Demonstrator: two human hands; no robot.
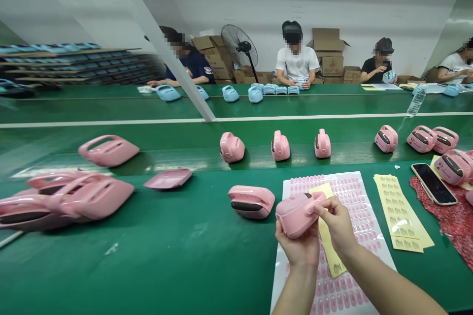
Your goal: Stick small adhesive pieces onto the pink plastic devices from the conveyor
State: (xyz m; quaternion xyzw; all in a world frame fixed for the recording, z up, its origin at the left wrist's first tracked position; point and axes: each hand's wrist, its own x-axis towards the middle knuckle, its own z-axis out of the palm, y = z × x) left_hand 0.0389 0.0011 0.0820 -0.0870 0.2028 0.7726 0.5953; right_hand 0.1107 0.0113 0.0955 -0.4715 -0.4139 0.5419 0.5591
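Observation:
My left hand [298, 247] cups a pink plastic housing [295, 212] from below, lifted just above the green table. My right hand [337, 220] pinches the housing's right end with thumb and fingers closed on it. Under both hands lies a white sheet of pink stickers [354, 197] with a yellow backing strip [329, 251] on it. Another pink housing [251, 201] rests on the table just left of the held one.
Several pink housings [232, 147] stand along the green conveyor belt [185, 150], more lie blurred at left [88, 197]. Yellow sticker sheets [401, 211], a phone [433, 183] and a red cloth [456, 219] lie right. Across the line, people handle blue housings [168, 92].

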